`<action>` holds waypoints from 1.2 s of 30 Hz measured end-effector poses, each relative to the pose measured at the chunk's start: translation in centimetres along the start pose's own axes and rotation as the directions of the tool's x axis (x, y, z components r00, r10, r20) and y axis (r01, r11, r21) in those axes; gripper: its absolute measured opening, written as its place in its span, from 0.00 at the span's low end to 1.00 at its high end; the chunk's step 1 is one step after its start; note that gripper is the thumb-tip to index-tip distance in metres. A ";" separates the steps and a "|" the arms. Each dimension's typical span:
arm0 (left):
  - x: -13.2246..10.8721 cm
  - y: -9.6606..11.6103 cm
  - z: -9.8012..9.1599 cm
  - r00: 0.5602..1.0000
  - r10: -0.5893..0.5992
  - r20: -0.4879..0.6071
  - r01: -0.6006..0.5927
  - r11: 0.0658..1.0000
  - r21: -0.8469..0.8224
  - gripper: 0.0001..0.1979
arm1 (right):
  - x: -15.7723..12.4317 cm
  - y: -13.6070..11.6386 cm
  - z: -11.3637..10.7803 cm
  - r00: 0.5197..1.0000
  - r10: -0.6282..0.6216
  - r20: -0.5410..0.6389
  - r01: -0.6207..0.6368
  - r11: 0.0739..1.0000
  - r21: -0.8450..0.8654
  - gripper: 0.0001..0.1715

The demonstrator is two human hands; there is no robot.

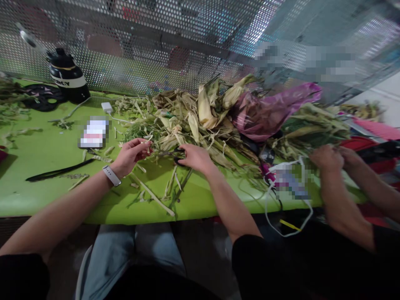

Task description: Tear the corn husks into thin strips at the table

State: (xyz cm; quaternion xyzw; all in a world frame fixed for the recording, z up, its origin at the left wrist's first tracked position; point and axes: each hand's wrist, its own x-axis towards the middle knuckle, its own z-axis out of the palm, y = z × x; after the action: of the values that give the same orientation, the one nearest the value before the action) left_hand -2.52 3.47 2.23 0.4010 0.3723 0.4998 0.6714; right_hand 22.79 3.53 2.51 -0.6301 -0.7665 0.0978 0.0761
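Observation:
My left hand (131, 155), with a watch on the wrist, is closed in a pinch on a small pale plant strip (149, 141). Its exact kind is too blurred to make out. My right hand (196, 160) is closed around the black handles of a pair of scissors (178, 161). The scissor blades point left, toward my left hand, just in front of a heap of dry corn husks (187, 125). Feathery green sprigs (137, 130) lie behind my left hand. Loose pale stalks (154, 195) are scattered on the green tabletop (109, 202) below both hands.
A blurred phone (93, 132), a black strap (59, 170) and a dark jug (67, 77) are on the left. A pink plastic bag (265, 110) rests on the husks. At the right, a white cable (267, 208) loops over the edge beside a co-worker's hands (328, 157). Perforated metal (140, 46) stands behind.

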 end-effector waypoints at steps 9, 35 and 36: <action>0.0 -0.1 0.0 0.999 0.034 0.042 -0.036 0.999 0.040 0.17 | 0.5 0.2 0.6 0.974 -0.092 0.206 0.017 0.941 0.338 0.39; -0.8 -1.0 1.2 0.999 0.018 0.051 -0.023 0.994 0.109 0.20 | -1.1 -4.9 2.4 0.725 -0.471 -0.502 0.480 0.869 -0.122 0.14; -0.8 -0.9 1.1 0.998 0.000 0.062 -0.007 0.993 0.116 0.20 | -1.1 -4.8 2.3 0.734 -0.446 -0.512 0.467 0.879 -0.096 0.14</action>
State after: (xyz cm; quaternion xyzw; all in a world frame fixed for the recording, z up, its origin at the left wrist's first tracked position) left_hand -1.38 2.37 1.97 0.4553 0.3793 0.4658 0.6572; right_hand 17.90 1.47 1.42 -0.4236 -0.8458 -0.0825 0.3138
